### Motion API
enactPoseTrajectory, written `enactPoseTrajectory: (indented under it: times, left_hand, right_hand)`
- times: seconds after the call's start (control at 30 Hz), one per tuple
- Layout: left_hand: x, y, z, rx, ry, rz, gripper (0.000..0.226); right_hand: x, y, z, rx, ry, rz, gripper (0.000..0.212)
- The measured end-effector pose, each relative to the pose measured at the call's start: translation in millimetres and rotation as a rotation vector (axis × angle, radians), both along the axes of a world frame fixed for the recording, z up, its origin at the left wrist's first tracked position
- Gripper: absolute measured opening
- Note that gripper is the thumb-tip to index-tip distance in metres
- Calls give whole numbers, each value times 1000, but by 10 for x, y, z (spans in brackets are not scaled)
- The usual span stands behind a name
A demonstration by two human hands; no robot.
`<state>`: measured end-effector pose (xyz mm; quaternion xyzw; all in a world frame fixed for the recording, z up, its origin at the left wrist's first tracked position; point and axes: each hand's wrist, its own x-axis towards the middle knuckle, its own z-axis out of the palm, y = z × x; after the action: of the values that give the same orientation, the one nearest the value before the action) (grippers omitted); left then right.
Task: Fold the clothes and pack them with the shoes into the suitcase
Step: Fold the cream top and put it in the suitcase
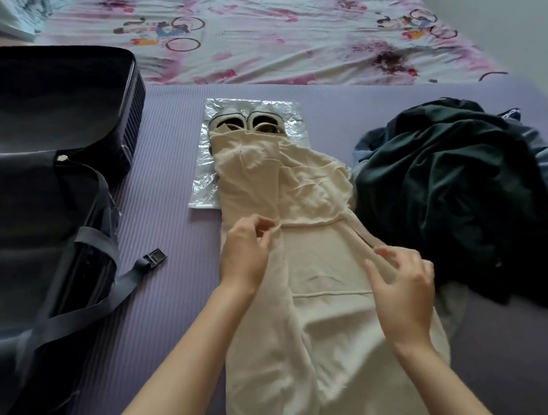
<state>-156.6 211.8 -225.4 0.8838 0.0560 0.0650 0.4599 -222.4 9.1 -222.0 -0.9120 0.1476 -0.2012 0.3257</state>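
Landmark: cream garment (311, 271), laid lengthwise on the purple mat (167, 192) down the middle of the view.

Left hand (245, 255): on the garment's left edge at a horizontal seam, fingers (261, 224) pinching a small fold of the cream cloth. Right hand (401, 286): over the garment's right edge, fingers spread and curled, tips touching the fabric; no firm grip that I can confirm.

Shoes (248, 122): pair at the far end of the garment, resting on a clear plastic bag (201, 185); the garment's far end lies over their near part. Suitcase (31, 209): open, well to the left of the garment, interior looks empty of clothes, one strap with buckle (154, 256) trailing onto the mat. Dark clothes pile (464, 191): unfolded, just beside the garment's right edge.

Step, as judged: first garment being flattened and squared for folding; packing not begun.

Next move calls for: a hold on both side edges, wrinkles drawn out, then sides folded toward the centre line. The far end must come clear of the shoes first.
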Motion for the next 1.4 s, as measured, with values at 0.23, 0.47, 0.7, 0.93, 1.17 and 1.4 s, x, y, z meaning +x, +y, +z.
enactPoseTrajectory:
  times: [0.23,0.47,0.7,0.93,1.17,1.4]
  left_hand:
    - [307,-952,26,-40,107,-117,15]
    - [675,-1400,-28,25,174,-57,24]
    - [890,-1474,-154,136,247,-12,24]
    - [941,-1503,-158,295,269,-55,34]
    - [1005,-1537,-146,406,231,26,28]
    - [1104,-970,52,-187,169,179,21]
  right_hand:
    - [-318,-611,-39,199,209,-201,38]
    - [-267,-624,25,352,203,-158,12]
    - [-445,-270,-46,527,121,31,11]
    - [-546,-130,-176,411,225,68,13]
    - [-586,-130,-150,330,278,66,10]
    - [-513,113,-42,364,183,117,9]
